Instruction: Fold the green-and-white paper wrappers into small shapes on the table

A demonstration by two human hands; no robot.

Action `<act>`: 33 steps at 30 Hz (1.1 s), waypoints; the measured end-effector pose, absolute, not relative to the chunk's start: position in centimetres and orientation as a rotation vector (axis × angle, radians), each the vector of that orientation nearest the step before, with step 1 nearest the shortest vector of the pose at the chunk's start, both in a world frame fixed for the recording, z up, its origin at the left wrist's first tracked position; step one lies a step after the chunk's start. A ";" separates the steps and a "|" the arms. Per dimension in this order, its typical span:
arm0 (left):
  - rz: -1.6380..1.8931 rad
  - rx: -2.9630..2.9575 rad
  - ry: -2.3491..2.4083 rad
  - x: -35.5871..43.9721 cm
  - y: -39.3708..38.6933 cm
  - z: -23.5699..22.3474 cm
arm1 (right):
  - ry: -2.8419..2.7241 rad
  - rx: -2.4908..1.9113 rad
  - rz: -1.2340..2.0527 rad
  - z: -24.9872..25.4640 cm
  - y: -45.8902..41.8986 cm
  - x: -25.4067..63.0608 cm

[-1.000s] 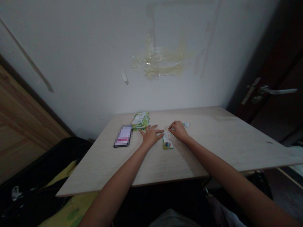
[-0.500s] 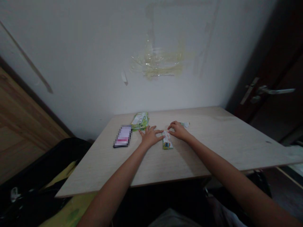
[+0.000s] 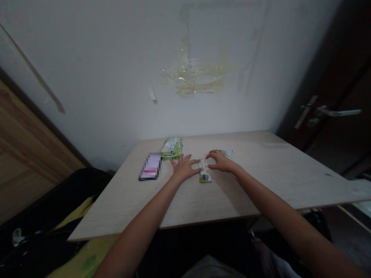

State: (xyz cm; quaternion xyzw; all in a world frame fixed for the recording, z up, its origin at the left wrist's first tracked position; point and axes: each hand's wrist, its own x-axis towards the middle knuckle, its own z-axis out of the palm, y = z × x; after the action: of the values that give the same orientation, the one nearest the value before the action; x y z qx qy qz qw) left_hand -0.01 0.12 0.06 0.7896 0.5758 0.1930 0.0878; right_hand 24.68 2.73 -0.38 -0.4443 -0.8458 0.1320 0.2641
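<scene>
A narrow folded packet [image 3: 205, 172], white with green and coloured print, lies flat on the table between my hands. My left hand [image 3: 184, 168] rests on the tabletop with fingers spread, its thumb and index fingertips at the packet's left edge. On the other side, my right hand [image 3: 219, 160] has its fingers curved and apart, with the tips at the packet's right edge. Partly behind that hand lies another small white and green packet [image 3: 227, 153]. A stack of green and white packets [image 3: 171, 148] sits beyond my left hand.
A phone [image 3: 150, 166] with its screen blurred out lies on the left of the wooden table [image 3: 185, 210]. The wall [image 3: 121, 77] stands right behind the table's far edge. A dark door with a metal handle [image 3: 337, 112] is at the right.
My right hand's thumb and fingers have opened slightly and its thumb has shifted a little down along the packet. My left hand and the packet stay nearly in place.
</scene>
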 end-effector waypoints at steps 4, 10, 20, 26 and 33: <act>0.543 2.357 1.717 -0.1 0.0 0.2 | -2.337 -1.162 0.397 -0.3 2.7 24.9; 0.429 2.447 1.766 0.1 -0.4 0.5 | -2.339 -1.151 0.407 -0.7 2.4 25.1; 0.435 2.548 1.888 0.8 0.0 0.7 | -2.204 -1.195 0.323 -0.9 2.6 23.4; 0.263 2.462 1.880 0.5 0.1 1.0 | -2.232 -1.162 0.382 -0.9 3.0 23.9; 0.138 2.467 1.829 0.3 -0.1 1.4 | -2.333 -1.125 0.433 -1.0 3.1 24.8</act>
State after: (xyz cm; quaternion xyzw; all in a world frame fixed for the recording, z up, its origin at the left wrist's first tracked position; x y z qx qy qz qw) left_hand 0.25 -0.13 1.42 0.8021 0.5945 0.0450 0.0336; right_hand 24.82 3.14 -1.03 -0.4142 -0.8590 0.1595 0.2552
